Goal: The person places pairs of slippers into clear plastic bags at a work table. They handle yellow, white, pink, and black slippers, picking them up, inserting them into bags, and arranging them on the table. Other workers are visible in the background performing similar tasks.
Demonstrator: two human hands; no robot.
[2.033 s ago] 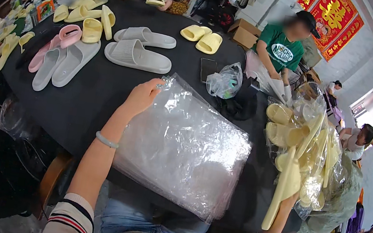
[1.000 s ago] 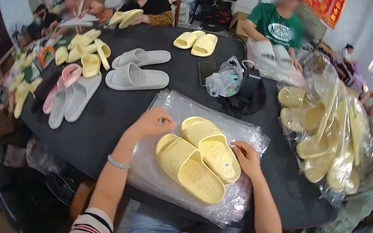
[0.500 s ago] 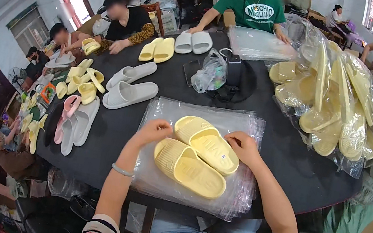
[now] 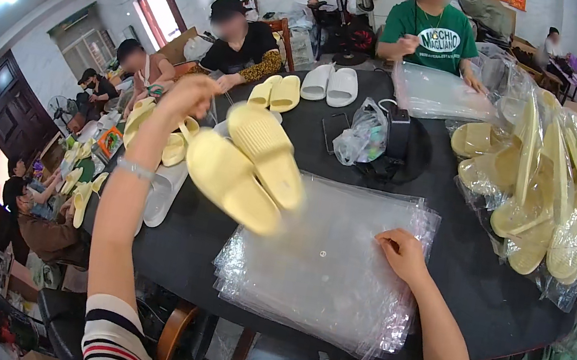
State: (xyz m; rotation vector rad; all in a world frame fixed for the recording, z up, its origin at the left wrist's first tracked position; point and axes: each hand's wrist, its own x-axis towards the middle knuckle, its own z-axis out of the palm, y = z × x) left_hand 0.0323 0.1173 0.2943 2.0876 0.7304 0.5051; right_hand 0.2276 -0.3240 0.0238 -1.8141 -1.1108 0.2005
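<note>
A pair of pale yellow slide slippers (image 4: 244, 166) hangs tilted above the table, blurred by motion and looking larger than before. Above and to their left, my left hand (image 4: 194, 94) is raised with its fingers curled closed. Whether it grips a clear bag around the slippers is hard to make out. My right hand (image 4: 402, 252) rests at the right side of a stack of clear plastic bags (image 4: 318, 276), its bent fingertips pressed together against the top sheet. What may be pinched there is too thin to see.
Bagged yellow slippers (image 4: 542, 192) are heaped at the right. Near the middle back lie a small plastic bag (image 4: 362, 137) and a black object (image 4: 405, 142). White slippers (image 4: 330, 84) stand at the far edge. A co-worker in green (image 4: 434, 40) has another bag stack (image 4: 444, 94).
The yellow slippers have left the bag stack, rising to the left. My left hand has swung up and left; my right stays by the stack. The whole view has shifted.
</note>
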